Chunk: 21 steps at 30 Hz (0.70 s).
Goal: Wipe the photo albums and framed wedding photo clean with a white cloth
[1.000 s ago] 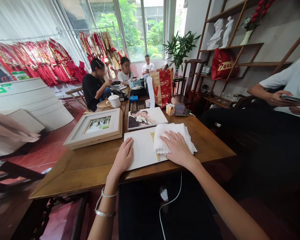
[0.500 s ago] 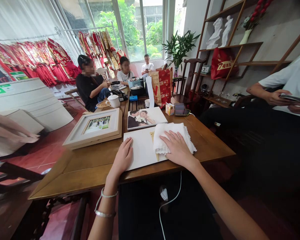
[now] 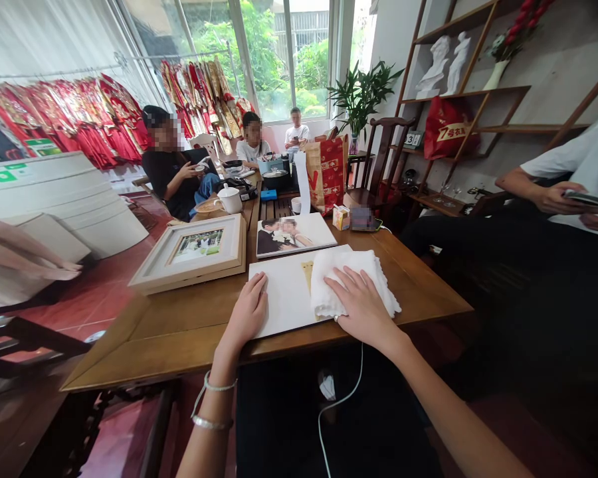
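Note:
A flat white panel (image 3: 284,295) lies near the table's front edge. My left hand (image 3: 250,309) rests on its left edge, fingers stretched out side by side. On the panel's right part, my right hand (image 3: 363,302) lies flat with fingers spread over a folded white cloth (image 3: 323,292), pressing it down. A narrow tan strip or print (image 3: 307,271) shows on the panel beside the cloth, which hides part of it. Just behind lies a photo panel of a couple (image 3: 294,236). A pale wooden picture frame (image 3: 199,271) stacked on another frame lies to the left.
On the wooden table (image 3: 179,325) stand a lidded white cup (image 3: 229,198), a red and brown paper bag (image 3: 329,176), a small carton (image 3: 341,218) and a phone on a cable (image 3: 363,219). People sit behind the table and at the right. A white cable (image 3: 339,401) hangs below.
The right hand and the cloth have slid slightly right across the panel. The left hand stays at the panel's left edge. The view has shifted a little.

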Motion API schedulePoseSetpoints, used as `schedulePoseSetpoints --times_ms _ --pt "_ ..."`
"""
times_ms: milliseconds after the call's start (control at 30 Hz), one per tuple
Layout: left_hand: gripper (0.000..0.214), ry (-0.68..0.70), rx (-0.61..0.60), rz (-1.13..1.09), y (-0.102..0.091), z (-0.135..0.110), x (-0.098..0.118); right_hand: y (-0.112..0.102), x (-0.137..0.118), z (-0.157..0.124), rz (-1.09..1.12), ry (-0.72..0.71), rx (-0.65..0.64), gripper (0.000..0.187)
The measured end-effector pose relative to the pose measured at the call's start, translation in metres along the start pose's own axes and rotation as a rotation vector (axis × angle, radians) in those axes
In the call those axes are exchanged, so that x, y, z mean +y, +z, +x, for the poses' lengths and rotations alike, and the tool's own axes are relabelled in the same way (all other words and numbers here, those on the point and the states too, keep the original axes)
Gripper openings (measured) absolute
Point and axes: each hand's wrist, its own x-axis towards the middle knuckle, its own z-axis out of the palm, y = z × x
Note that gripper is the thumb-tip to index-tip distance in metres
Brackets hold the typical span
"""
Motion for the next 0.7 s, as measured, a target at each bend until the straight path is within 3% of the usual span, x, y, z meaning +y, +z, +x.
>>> schedulePoseSetpoints --times_ms 233,567,700 --pt "0.046 0.016 0.011 -0.009 0.002 0.000 -0.001 -0.004 0.002 -0.013 0.014 -0.039 -0.028 0.071" --pt "0.047 0.020 -0.005 0.002 0.001 0.001 0.001 -0.005 0.011 0.049 0.051 -0.013 -0.142 0.065" --pt "0.047 0.017 -0.015 0.004 0.000 0.001 0.001 -0.008 0.005 0.056 0.051 -0.021 -0.153 0.062"
